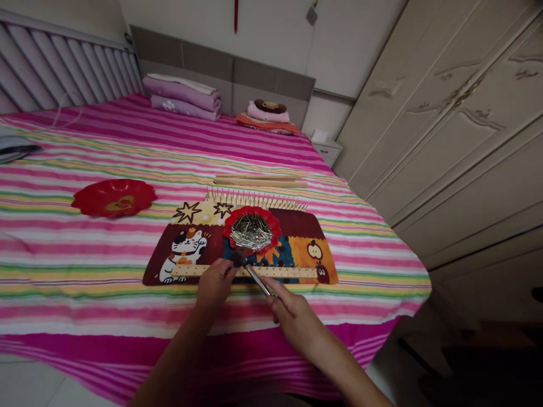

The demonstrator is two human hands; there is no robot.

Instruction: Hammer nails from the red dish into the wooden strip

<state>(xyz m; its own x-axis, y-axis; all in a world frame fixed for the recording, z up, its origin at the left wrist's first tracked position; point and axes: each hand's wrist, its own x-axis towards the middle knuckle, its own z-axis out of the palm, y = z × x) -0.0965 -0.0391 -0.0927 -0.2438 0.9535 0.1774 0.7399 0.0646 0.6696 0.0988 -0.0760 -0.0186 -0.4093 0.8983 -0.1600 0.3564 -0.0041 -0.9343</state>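
Note:
My right hand is closed around the metal handle of a hammer, whose dark head is beside my left fingertips. My left hand is pinched at a light wooden strip; whatever its fingers hold is too small to make out. Small dark marks dot the strip's left part, and thin nails stand along its right part. The strip lies across a patterned mat with a cat drawing. Behind it, a scalloped red bowl holds a heap of loose nails.
Another wooden strip, bristling with upright nails, lies behind the bowl. Beyond it are several plain wooden strips. A red plate sits to the left on the striped bedspread. Folded bedding is at the headboard; a wardrobe stands right.

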